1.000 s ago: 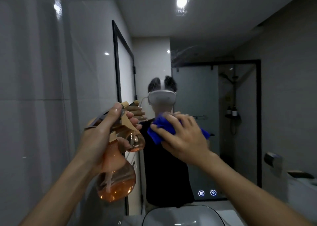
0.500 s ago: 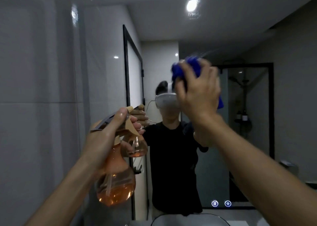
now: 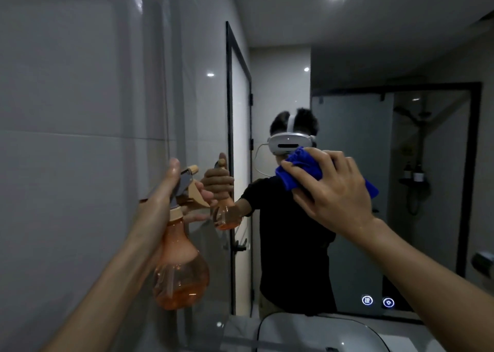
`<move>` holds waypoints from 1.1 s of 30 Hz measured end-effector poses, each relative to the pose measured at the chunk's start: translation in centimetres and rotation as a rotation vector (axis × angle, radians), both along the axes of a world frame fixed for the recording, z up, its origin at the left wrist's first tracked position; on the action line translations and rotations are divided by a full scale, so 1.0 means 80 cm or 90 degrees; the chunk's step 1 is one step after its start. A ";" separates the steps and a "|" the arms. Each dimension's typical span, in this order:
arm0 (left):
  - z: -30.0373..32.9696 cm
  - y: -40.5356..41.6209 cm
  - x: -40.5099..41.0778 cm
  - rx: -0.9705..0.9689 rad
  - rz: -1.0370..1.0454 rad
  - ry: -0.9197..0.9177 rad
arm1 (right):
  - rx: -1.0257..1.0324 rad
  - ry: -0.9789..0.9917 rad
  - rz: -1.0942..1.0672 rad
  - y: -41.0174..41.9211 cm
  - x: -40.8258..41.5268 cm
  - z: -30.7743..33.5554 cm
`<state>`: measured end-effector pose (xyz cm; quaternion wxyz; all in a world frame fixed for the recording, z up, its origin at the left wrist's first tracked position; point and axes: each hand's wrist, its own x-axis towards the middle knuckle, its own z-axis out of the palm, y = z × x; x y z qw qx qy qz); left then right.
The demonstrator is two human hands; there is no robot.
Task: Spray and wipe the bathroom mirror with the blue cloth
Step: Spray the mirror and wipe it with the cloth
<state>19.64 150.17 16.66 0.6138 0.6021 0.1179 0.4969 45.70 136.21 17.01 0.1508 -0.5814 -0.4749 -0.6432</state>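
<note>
The bathroom mirror point(image 3: 355, 65) fills the wall ahead and reflects a person in a black shirt wearing a white headset. My right hand point(image 3: 331, 191) presses the crumpled blue cloth point(image 3: 302, 169) against the glass at mid height, fingers spread over it and curled round its folds. My left hand point(image 3: 171, 193) grips the neck and trigger of an orange spray bottle point(image 3: 179, 268), held upright near the mirror's left edge. The bottle has some orange liquid in its round base.
Grey wall tiles point(image 3: 69, 137) run along the left. A basin rim point(image 3: 307, 325) shows at the bottom below the mirror. Two lit touch icons point(image 3: 377, 301) glow at the mirror's lower right. A black-framed door and shower are reflected.
My right hand has swept the cloth down the glass from its higher spot to mid height. The left hand with the bottle stays about where it was.
</note>
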 end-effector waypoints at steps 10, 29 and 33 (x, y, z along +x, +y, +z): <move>-0.010 0.007 -0.024 -0.019 0.033 -0.051 | 0.068 0.032 0.019 0.017 -0.016 0.014; -0.007 -0.007 -0.055 -0.025 0.025 -0.103 | -0.202 -0.135 0.057 0.080 -0.055 0.003; -0.006 -0.006 -0.057 -0.004 0.022 -0.113 | 0.031 -0.031 0.001 0.071 -0.043 0.102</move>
